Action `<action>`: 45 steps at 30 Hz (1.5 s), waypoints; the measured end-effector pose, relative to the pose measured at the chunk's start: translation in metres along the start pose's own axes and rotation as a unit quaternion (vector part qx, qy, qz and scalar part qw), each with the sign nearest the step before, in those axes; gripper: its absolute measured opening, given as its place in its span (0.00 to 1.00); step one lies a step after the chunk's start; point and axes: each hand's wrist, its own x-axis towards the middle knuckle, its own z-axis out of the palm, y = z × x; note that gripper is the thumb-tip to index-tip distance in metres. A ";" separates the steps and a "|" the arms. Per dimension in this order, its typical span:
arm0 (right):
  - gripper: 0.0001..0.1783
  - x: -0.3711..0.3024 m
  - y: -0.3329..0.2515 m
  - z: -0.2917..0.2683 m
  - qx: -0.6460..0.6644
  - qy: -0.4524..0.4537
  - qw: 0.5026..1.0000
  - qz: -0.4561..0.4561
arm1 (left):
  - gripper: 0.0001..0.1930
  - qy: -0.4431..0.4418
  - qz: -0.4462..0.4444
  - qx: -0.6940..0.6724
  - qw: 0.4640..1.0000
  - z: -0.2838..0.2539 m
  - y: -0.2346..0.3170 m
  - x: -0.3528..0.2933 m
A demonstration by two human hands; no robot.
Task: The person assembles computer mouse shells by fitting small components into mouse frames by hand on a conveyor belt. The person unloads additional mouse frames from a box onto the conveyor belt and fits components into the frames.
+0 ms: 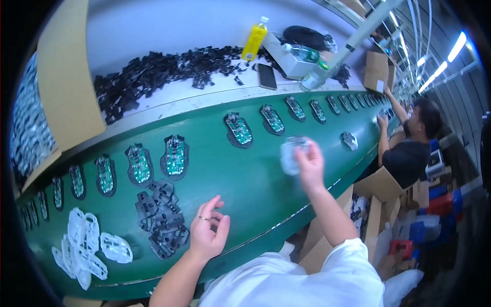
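Note:
A row of mouse-shaped black bases with green circuit boards point(175, 157) runs along the green belt. My right hand point(311, 165) is raised over the belt, thumb and fingers closed on a pale translucent plastic shell point(290, 157), slightly blurred. Beside a heap of small black plastic parts point(162, 217), my left hand point(208, 233) hovers with its fingers loosely bent and the thumb apart; it holds nothing, and a ring is on one finger. Further left lies a pile of white plastic shells point(82, 235). One more white shell point(350, 140) rests on the belt to the right.
Behind the green belt point(204, 189), a ledge carries scattered black pieces point(153, 74), a phone point(267, 77), a yellow bottle point(254, 40) and a white box point(292, 64). A large carton point(76, 77) stands at left. A co-worker point(411, 148) sits at the right, near open cartons point(381, 192).

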 end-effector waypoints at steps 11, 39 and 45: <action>0.38 -0.008 -0.001 -0.103 -0.557 -0.097 0.769 -0.299 | 0.12 -0.094 0.270 0.154 0.946 0.070 -0.002 0.001; 0.24 0.039 -0.053 0.081 -0.427 -0.465 0.708 -0.316 | 0.40 -0.031 0.004 0.657 0.753 -0.031 0.090 -0.033; 0.28 0.073 -0.032 -0.072 -0.373 -0.422 0.716 -0.413 | 0.31 0.040 0.082 0.550 0.830 -0.023 0.090 0.009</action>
